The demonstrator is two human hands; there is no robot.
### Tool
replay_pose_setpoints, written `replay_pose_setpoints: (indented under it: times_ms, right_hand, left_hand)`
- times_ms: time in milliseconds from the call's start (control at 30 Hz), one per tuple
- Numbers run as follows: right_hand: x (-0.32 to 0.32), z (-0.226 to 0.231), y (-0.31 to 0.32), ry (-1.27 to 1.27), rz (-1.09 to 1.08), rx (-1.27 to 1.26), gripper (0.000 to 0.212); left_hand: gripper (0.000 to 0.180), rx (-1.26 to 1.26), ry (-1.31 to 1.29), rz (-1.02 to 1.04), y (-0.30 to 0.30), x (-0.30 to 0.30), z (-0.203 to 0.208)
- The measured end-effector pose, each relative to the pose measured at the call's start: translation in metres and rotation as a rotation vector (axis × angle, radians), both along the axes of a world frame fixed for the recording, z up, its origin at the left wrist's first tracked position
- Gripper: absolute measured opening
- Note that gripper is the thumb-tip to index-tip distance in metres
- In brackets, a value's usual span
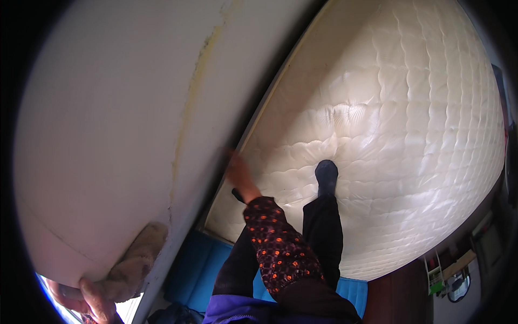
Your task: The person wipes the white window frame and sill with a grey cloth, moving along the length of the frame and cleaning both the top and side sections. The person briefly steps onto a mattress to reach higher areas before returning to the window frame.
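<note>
At the lower left, my left hand [94,303] has its thumb and fingers closed on a dirty brown-grey cloth [137,262]. The cloth lies against the pale wall [102,140], low down by its corner edge. My right hand [240,175], below a dark sleeve cuff with orange flowers, reaches across to the mattress's left edge beside the wall. It is smeared by motion, so its fingers do not show clearly. Under me spreads a cream quilted mattress [399,151], with my dark-socked foot [326,175] pressing into it.
A yellow-brown stained streak [189,108] runs down the wall. Between wall and mattress is a dark narrow gap. Blue padding [197,264] shows at the mattress's near end. At the lower right are a shelf with small items [434,272] and a round mirror [459,286].
</note>
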State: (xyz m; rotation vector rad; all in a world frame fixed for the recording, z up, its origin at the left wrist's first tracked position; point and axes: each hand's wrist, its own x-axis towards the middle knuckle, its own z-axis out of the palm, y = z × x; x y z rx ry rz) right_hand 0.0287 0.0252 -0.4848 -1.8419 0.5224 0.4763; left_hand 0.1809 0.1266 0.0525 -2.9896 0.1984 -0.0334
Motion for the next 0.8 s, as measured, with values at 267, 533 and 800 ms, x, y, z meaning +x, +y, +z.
replay_pose_setpoints:
  times_ms: [267,533,800]
  right_hand:
    - [-0.029,-0.054,-0.176,-0.120,-0.534,-0.557,0.034]
    - [-0.070,-0.028,0.000,0.083,-0.292,0.306,0.047]
    - [-0.075,-0.035,-0.097,0.088,-0.589,-0.621,0.046]
  left_hand:
    - [0.048,-0.050,0.028,-0.135,0.004,0.010,-0.009]
    - [0.052,-0.472,-0.040,-0.122,0.047,0.008,-0.016]
    - [0.055,0.180,0.013,-0.400,0.099,0.000,0.018]
